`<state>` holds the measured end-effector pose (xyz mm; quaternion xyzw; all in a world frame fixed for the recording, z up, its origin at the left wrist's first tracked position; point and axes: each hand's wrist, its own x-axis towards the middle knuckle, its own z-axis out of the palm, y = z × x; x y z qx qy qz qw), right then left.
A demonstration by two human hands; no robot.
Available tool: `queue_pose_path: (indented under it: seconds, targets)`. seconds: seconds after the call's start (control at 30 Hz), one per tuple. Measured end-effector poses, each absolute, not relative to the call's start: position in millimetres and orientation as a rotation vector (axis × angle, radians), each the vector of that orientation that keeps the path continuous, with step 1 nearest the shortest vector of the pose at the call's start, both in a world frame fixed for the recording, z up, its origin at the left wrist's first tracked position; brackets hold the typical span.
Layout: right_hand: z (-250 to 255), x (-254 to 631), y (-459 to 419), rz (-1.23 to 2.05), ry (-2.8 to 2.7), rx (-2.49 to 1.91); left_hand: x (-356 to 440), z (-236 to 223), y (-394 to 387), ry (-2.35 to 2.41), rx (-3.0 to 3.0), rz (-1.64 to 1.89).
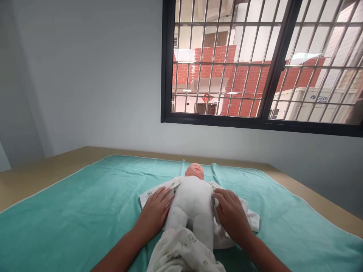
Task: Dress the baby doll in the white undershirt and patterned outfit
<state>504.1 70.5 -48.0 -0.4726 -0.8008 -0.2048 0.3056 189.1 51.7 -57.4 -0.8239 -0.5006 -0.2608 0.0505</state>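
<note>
A baby doll with a pink head and white cloth body lies on its back, its head away from me. Patterned white baby pants cover the lower legs. Spread beneath the doll is a white baby shirt, with its sleeves out to both sides. My left hand rests open, fingers extended, on the shirt along the doll's left-of-picture side. At the other side, my right hand has its fingers loosely bent and apart, tips touching the doll's side; the thumb is partly hidden.
A turquoise cloth covers most of the tan tabletop. Behind the table stands a grey wall. A dark-framed window with metal bars is above, to the right.
</note>
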Motion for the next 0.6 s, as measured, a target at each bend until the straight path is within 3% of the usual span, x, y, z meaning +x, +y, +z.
queue_pose_path:
  seconds: [0.3, 0.6]
  targets:
    - [-78, 522, 87, -0.519, -2.127, -1.552, 146, -74, 75, -2.136, -2.088, -0.711]
    - [-76, 525, 86, -0.399, -2.132, -1.541, 125, -96, 89, -2.316, -2.081, -0.696]
